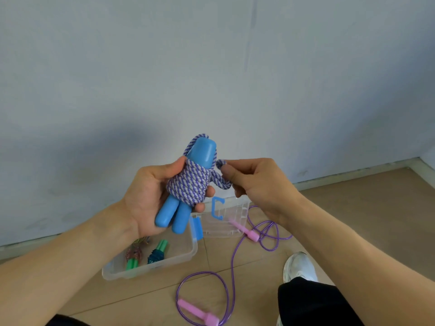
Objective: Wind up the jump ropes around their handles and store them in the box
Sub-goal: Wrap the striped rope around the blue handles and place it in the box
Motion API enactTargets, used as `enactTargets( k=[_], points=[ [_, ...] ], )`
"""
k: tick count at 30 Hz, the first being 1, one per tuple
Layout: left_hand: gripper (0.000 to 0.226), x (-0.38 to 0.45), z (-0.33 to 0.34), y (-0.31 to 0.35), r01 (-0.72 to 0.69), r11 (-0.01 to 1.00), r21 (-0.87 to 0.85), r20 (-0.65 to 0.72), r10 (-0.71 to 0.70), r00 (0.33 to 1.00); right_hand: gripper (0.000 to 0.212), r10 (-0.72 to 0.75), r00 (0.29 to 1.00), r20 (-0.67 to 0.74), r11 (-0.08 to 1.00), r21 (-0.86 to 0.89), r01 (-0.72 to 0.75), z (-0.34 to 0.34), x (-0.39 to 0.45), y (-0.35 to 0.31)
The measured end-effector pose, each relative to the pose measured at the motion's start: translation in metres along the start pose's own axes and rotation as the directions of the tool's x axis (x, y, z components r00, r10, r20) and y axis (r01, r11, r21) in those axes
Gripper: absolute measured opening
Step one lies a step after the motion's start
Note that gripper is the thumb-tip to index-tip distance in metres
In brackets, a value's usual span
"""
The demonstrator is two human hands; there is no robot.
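Hands raised above the floor: left hand (150, 191) grips blue handles (179, 208) wrapped in braided purple-white rope (188, 184); right hand (256, 182) pinches its loose loop. Clear box (150, 267) sits below, purple rope (233, 257) beside.

Wall: pale blue-grey wall (211, 67), plain, with faint marks
Floor: light brown tile floor (367, 208) — thin joints visible
Baseboard: pale baseboard (353, 175) along the wall foot
Light: soft, even — one dim shadow at left
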State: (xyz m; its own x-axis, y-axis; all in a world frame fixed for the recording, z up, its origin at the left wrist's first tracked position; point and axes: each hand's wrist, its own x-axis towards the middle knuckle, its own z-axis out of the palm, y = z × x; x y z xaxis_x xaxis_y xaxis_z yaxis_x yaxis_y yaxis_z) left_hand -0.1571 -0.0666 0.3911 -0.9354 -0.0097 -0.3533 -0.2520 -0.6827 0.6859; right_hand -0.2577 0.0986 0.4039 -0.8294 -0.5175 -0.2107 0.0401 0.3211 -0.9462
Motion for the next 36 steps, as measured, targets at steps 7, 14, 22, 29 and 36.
enactTargets(
  k=[7,14,22,29,36],
  points=[
    [0.049,0.002,0.004,-0.004,0.063,0.998,-0.005,0.113,-0.062,0.992,0.02,-0.014,0.998,-0.055,0.986,0.163,0.022,-0.003,-0.006,0.0],
    [0.048,0.002,0.004,-0.003,0.073,0.997,0.003,0.102,-0.072,0.992,0.022,-0.096,0.995,0.039,0.944,0.322,0.078,-0.002,-0.008,0.001],
    [0.061,0.002,-0.009,-0.002,0.174,0.984,0.046,0.195,-0.18,0.964,0.032,-0.108,0.989,-0.101,0.964,0.234,0.129,0.0,-0.015,0.001],
    [0.044,0.002,-0.011,0.002,-0.013,0.938,0.346,0.093,-0.02,0.995,0.023,-0.132,0.991,-0.009,0.985,0.113,0.132,0.0,-0.013,0.003],
    [0.069,-0.001,-0.019,0.006,-0.008,0.896,0.445,0.103,-0.042,0.994,0.03,-0.225,0.947,0.228,0.97,-0.036,0.239,-0.01,-0.007,0.004]
  ],
)
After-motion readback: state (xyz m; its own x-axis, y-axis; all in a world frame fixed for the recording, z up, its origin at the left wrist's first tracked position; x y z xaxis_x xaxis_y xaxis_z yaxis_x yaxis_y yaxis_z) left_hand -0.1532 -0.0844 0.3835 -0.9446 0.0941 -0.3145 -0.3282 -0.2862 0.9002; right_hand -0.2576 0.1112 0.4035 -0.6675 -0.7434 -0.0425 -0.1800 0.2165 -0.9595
